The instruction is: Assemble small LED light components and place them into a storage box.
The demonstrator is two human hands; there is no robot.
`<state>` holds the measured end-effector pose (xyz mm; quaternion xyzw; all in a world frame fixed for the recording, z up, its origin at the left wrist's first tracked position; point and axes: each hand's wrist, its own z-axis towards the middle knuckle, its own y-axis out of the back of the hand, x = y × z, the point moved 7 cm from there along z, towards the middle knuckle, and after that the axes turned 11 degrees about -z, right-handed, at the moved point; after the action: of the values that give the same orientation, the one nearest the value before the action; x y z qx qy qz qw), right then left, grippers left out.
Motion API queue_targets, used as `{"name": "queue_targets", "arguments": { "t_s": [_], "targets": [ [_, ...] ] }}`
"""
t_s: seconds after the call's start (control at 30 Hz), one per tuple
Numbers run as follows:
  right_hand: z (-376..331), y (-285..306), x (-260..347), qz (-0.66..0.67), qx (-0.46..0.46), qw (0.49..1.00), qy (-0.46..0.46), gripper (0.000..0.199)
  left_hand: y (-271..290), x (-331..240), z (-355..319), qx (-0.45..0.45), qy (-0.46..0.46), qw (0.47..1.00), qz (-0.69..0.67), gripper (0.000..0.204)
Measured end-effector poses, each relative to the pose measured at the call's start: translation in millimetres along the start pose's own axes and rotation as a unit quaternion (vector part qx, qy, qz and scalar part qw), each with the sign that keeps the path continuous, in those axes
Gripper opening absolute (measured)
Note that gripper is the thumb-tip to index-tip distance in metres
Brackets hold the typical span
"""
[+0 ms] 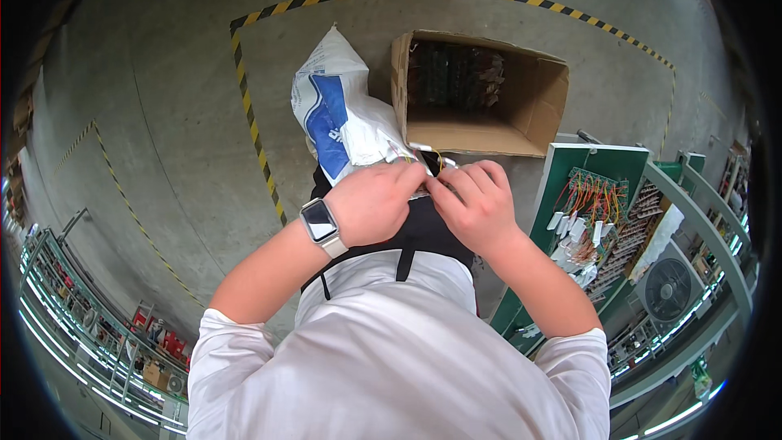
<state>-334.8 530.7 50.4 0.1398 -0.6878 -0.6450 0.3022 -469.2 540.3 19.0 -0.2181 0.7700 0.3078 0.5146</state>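
Close in front of my waist, my left hand (pixel 371 202) and my right hand (pixel 479 205) meet with bent, pinching fingers. Between and just beyond the fingertips show thin yellow wires (pixel 441 161) with small white connectors (pixel 420 147). Both hands grip this wired piece, though the fingers cover most of it. A watch with a pale band (pixel 320 222) is on my left wrist. Just past my left hand lies a white and blue woven sack (pixel 334 110), slumped and crumpled. An open cardboard box (pixel 489 134) stands beyond my right hand, partly filled with dark green pieces.
At right, a green-topped bench (pixel 599 156) carries a cluster of red and yellow wires (pixel 593 195) with white connectors, beside a grey metal frame (pixel 700 212) and a fan (pixel 668 281). Yellow-black tape (pixel 248 106) marks the concrete floor. Racks (pixel 81 301) stand at far left.
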Motion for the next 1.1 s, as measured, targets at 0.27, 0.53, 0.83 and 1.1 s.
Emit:
{"name": "queue_targets", "arguments": {
  "t_s": [0.27, 0.53, 0.83, 1.1],
  "targets": [
    [-53, -1, -95, 0.101, 0.001, 0.933, -0.346, 0.017, 15, -15, -11, -0.228, 0.026, 0.97, -0.081, 0.072],
    [-16, -139, -181, 0.123, 0.058, 0.87, -0.474, 0.018, -41, 262, -256, -0.17, 0.489, 0.855, 0.038, 0.051],
    [7, -307, -188, 0.202, 0.193, 0.801, -0.53, 0.027, -225, 286, -471, -0.204, 0.737, 0.57, -0.301, 0.027],
    [48, -439, -205, 0.167, 0.354, 0.895, -0.213, 0.037, -308, 246, -544, -0.1, 0.672, 0.706, -0.198, 0.028]
  ]
}}
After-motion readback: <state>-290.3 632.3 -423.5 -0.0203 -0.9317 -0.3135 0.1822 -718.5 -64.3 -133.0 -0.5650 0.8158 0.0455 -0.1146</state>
